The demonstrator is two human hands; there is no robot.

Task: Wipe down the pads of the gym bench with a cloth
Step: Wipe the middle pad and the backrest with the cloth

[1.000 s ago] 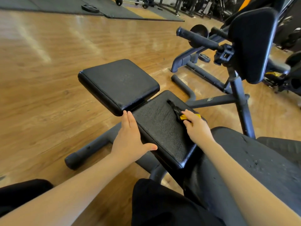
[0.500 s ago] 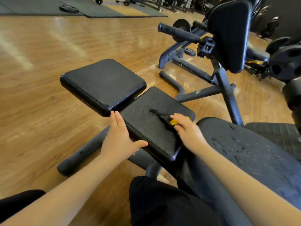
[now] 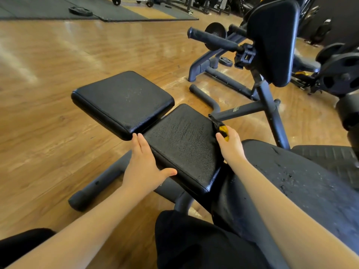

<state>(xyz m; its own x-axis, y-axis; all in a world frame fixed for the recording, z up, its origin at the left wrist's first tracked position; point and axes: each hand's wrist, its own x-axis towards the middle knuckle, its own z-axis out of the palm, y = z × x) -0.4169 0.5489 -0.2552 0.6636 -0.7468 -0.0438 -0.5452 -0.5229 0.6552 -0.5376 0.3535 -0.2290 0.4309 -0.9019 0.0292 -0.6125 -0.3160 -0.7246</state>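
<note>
A: So where are we at with the near pad [image 3: 182, 144]?

B: Our left hand [image 3: 143, 167] lies flat along its left edge, fingers straight. Our right hand [image 3: 231, 146] grips the black-and-yellow cloth [image 3: 220, 126] at the pad's right edge.

A: And the far pad [image 3: 124, 101]?

B: Just beyond our left fingertips, nothing on it.

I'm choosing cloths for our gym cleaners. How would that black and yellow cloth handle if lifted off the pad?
Probably floppy: the cloth lies bunched in the right hand, one dark end trailing limp over the pad's edge. Likely light, since the fingers alone hold it. The pad looks damp where wiped, so it may cling slightly.
</note>
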